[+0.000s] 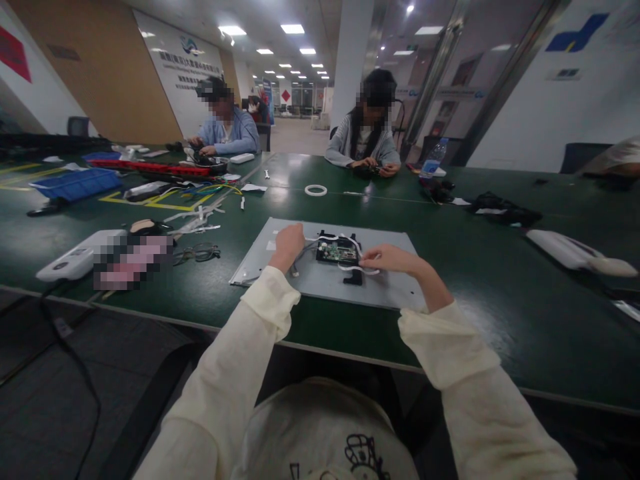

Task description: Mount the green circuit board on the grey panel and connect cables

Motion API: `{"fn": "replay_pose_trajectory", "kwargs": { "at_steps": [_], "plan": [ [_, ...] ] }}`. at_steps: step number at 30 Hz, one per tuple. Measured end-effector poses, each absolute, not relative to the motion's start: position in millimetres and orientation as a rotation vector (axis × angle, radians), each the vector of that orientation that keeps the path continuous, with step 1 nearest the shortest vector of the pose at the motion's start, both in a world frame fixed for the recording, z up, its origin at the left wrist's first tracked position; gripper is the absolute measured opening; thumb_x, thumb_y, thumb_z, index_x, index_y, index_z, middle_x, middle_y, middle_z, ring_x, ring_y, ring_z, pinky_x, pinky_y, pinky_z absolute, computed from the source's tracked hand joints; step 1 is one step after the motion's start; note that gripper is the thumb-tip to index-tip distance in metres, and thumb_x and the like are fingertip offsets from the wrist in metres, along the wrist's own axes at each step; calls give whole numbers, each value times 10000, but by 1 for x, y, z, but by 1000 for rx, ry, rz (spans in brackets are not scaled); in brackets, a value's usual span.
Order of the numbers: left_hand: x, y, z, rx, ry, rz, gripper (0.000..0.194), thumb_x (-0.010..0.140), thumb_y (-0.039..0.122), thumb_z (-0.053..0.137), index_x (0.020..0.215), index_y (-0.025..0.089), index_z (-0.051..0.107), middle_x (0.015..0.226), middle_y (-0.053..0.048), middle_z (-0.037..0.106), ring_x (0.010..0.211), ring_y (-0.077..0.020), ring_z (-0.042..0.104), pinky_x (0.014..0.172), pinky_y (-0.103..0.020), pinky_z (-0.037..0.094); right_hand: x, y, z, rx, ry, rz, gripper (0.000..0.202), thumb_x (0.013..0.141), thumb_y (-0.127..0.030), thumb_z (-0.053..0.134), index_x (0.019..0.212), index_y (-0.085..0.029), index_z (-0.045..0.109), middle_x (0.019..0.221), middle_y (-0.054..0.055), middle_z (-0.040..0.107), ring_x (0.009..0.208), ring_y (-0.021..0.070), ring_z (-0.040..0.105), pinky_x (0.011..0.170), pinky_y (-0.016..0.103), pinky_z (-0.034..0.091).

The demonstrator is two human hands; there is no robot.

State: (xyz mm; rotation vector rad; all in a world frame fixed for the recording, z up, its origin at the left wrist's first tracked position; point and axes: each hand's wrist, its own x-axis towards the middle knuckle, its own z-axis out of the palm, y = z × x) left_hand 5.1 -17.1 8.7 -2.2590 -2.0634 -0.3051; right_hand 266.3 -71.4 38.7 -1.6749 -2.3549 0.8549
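Note:
In the head view a green circuit board (336,251) in a black frame lies on a flat grey panel (320,287) in front of me. My right hand (393,259) is at the board's right edge, thumb and fingers pinched on a thin white flat cable (345,268) that curves along the near side. To the left of the board, my left hand (289,245) is closed above the panel. Another white strand (327,237) runs from near it across the board's far edge; whether its fingers hold this is hidden. A grey cable (295,271) hangs beside it.
A white device (80,255), a blurred pink item (135,263) and glasses (200,252) lie to the left. Beyond are a tape ring (315,191) and a blue tray (75,185). Two people work across the table. At right rests another white device (570,252).

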Motion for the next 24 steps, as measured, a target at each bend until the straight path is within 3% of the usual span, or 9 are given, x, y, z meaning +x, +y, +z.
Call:
{"fn": "replay_pose_trajectory", "kwargs": {
  "at_steps": [14,20,24],
  "plan": [
    [13,-26,22,-2335,-1957,-598,223,872,256,377,972,181,561,884,-87,651,846,-209,602,709,-276,417,262,-77,42,-1591,-2313,1096,316,683,-465,614,807,-181,675,744,6,611,726,152,523,654,245,376],
    [37,-46,34,-2943,-1362,-1076,267,887,340,393,917,161,588,870,-31,647,779,-124,573,710,-209,411,260,-81,48,-1448,-2208,1247,325,694,-462,613,825,-165,621,737,7,606,707,133,534,626,235,387],
    [51,-63,37,-3251,-1031,-950,307,896,338,371,873,157,617,882,-24,642,797,-117,561,729,-201,395,262,-84,52,-1414,-2203,1384,298,735,-442,588,840,-163,578,740,26,623,709,133,571,586,220,380]
  ]
}}
